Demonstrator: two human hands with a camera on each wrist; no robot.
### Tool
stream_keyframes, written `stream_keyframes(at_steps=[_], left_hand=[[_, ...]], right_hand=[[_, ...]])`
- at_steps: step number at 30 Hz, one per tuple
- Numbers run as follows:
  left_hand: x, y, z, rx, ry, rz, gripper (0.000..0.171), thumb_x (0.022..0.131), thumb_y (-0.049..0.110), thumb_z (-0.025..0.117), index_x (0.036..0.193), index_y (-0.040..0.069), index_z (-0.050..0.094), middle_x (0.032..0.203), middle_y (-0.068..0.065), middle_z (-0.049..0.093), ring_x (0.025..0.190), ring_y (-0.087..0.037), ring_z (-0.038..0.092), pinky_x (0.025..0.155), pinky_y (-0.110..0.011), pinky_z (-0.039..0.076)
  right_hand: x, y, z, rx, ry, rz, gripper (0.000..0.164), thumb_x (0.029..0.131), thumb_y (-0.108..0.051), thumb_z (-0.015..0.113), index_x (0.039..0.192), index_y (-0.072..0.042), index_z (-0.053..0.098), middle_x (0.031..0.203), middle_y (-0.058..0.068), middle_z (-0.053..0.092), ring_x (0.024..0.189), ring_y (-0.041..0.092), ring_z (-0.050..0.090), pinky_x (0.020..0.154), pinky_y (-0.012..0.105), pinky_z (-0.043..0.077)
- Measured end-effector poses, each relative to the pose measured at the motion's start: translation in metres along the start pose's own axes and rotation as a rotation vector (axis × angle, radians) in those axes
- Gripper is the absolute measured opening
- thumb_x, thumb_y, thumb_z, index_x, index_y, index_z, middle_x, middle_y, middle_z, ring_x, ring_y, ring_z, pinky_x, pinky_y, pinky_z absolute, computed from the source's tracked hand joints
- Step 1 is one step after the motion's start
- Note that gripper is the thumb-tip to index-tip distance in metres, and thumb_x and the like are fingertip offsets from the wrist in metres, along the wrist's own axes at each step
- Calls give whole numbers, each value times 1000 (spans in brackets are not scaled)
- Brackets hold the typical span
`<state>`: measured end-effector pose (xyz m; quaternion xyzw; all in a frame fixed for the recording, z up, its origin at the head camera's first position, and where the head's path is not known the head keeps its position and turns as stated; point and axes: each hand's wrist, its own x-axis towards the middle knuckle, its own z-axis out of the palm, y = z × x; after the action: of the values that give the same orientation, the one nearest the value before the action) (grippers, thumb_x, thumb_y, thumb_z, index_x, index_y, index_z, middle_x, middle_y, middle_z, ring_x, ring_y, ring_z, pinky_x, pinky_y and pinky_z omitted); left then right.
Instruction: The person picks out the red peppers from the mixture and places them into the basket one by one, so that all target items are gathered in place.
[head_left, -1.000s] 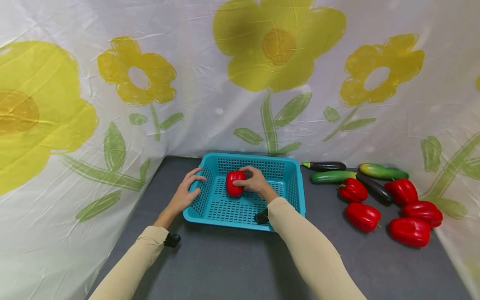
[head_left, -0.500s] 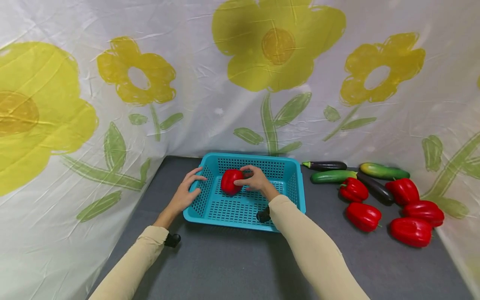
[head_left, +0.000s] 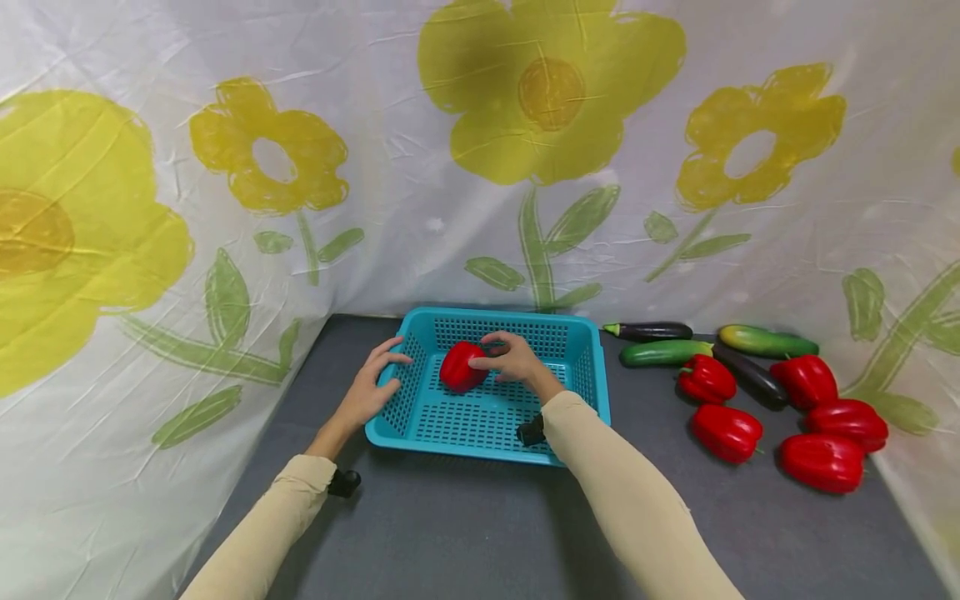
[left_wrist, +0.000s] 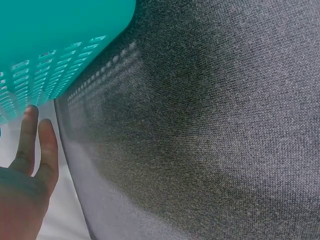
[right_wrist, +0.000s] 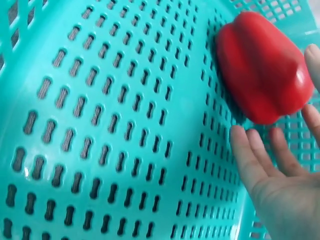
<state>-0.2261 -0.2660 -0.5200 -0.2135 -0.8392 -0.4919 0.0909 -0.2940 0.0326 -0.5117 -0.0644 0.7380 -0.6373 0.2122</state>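
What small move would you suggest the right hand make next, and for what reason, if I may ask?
I'd probably ease the right hand off the red pepper: it appears to lie on the floor of the basket, the fingers look extended rather than curled round it, and more peppers lie outside.

Both arms (head_left: 622,483) extend forward, left fingers (head_left: 392,357) spread, right fingers (right_wrist: 246,156) loosely bent.
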Motion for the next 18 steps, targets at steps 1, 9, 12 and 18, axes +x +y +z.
stream_keyframes(at_steps=[1, 9, 12, 18], left_hand=[[0, 0, 0, -1, 2, 1, 37, 88, -15, 51, 122, -4, 64, 158, -23, 32, 146, -41, 24, 100, -59, 26], [-1, 39, -4, -19, -25, -23, 33, 89, -19, 50, 120, -16, 60, 154, -34, 30, 143, -52, 22, 104, -64, 24], [-1, 45, -5, -13, -25, -23, 33, 89, -18, 51, 120, -16, 60, 154, -33, 31, 143, -52, 22, 104, -65, 24], [-2, 46, -6, -12, -17, 3, 33, 87, -21, 51, 119, -17, 60, 152, -35, 31, 142, -54, 22, 103, -66, 24]], right_hand=[[1, 1, 2, -8, -1, -5, 52, 89, -20, 80, 135, -7, 60, 135, 22, 54, 120, 36, 55, 88, 54, 53], [3, 1, 14, -47, 27, -50, 43, 89, -15, 79, 127, -4, 61, 121, 20, 63, 107, 33, 62, 85, 54, 53], [3, -2, 13, -33, 13, -68, 42, 89, -11, 78, 127, -3, 61, 121, 20, 63, 108, 34, 62, 86, 55, 53], [6, -4, 10, -30, -13, -81, 43, 90, -6, 76, 131, -4, 64, 125, 21, 62, 109, 34, 62, 91, 56, 50]])
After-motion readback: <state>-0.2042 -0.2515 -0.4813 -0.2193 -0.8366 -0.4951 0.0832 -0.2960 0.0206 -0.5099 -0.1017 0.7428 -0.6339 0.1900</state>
